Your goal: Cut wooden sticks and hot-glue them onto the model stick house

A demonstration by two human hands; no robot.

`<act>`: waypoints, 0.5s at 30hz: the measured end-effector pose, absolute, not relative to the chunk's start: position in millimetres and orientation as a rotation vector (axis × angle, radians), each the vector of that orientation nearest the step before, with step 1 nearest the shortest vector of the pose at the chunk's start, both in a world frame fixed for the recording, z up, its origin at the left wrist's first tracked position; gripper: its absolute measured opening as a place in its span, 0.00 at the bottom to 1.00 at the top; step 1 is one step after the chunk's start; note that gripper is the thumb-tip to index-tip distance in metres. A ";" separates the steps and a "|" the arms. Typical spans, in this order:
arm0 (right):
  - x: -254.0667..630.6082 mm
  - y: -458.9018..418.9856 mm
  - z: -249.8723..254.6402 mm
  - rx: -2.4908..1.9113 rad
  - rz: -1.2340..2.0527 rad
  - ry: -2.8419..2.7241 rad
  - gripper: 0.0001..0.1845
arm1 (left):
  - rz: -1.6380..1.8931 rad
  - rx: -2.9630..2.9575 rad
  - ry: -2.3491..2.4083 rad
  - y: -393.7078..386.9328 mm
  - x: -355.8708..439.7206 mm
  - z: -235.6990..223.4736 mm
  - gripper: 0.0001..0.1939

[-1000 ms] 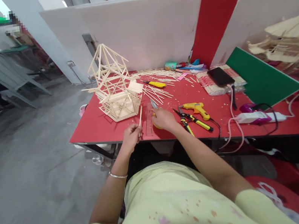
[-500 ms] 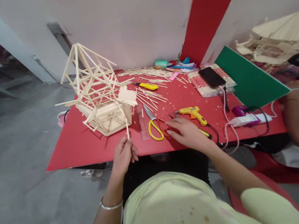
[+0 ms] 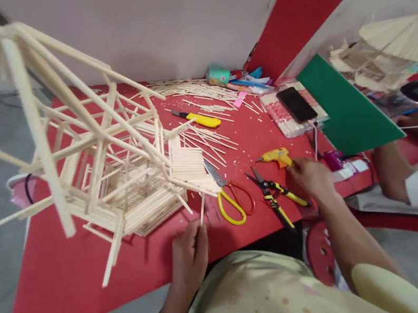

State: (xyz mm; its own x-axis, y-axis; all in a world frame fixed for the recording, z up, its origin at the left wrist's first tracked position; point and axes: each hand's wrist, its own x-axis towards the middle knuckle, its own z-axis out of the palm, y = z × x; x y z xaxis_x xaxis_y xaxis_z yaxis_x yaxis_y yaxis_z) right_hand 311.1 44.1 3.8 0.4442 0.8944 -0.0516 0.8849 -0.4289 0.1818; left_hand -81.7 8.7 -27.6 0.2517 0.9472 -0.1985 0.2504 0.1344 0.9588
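My left hand (image 3: 190,253) is closed at the table's front edge, pinching a thin wooden stick (image 3: 202,209) that points up and away. Just beyond it stands a lattice model (image 3: 102,142) built of pale sticks, with a peaked top and a layered stick base. On the right, my right hand (image 3: 312,180) has its fingers round the handle of a yellow glue gun (image 3: 275,156), whose nozzle points left. Black-and-yellow pliers (image 3: 271,188) lie beside that hand. Scissors (image 3: 233,203) with one yellow and one red handle rest between my hands, partly over a clear ruler (image 3: 212,213).
Loose sticks (image 3: 198,91) and a yellow cutter knife (image 3: 203,120) lie toward the back of the red table (image 3: 67,292). A phone (image 3: 296,104) sits on packs of sticks, near a green board (image 3: 345,107). A co-worker's arm (image 3: 392,174) is at the right.
My right hand has moved right, from beside the scissors to the glue gun's handle, uncovering the pliers. My left hand keeps its stick. The view has shifted, and the model looks larger and closer.
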 end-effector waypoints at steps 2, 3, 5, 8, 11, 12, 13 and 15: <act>298.9 46.7 6.4 2.544 0.221 1.572 0.22 | 0.745 1.356 1.235 11.6 -81.0 -29.2 0.06; 291.4 45.5 9.6 2.544 0.283 1.612 0.24 | 0.731 1.344 1.226 11.8 -81.2 -30.4 0.06; 276.4 36.1 17.3 2.500 0.291 1.728 0.26 | 0.707 1.325 1.202 10.7 -82.3 -32.4 0.05; 262.5 7.2 24.3 2.342 -0.074 1.823 0.34 | 0.702 1.330 1.197 9.1 -83.9 -30.8 0.09; 264.1 -24.2 20.7 2.194 -0.255 1.845 0.47 | 0.696 1.369 1.221 8.9 -83.7 -25.9 0.14; 266.8 -32.0 18.1 2.163 -0.245 1.865 0.49 | 0.688 1.385 1.232 8.6 -83.2 -24.7 0.14; 269.5 -38.0 15.5 2.128 -0.227 1.900 0.50 | 0.677 1.404 1.245 7.8 -82.5 -23.9 0.15; 273.8 -45.0 11.1 2.059 -0.182 1.994 0.53 | 0.662 1.480 1.302 4.2 -80.1 -24.0 0.15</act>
State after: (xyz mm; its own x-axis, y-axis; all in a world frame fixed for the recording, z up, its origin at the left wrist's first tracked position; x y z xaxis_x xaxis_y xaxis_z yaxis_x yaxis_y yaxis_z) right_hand 273.8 -45.0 11.1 0.0451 0.9606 -0.2741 0.9944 -0.0168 0.1046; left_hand -80.1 4.2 -24.0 0.2665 0.9406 -0.2101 0.3849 0.0960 0.9180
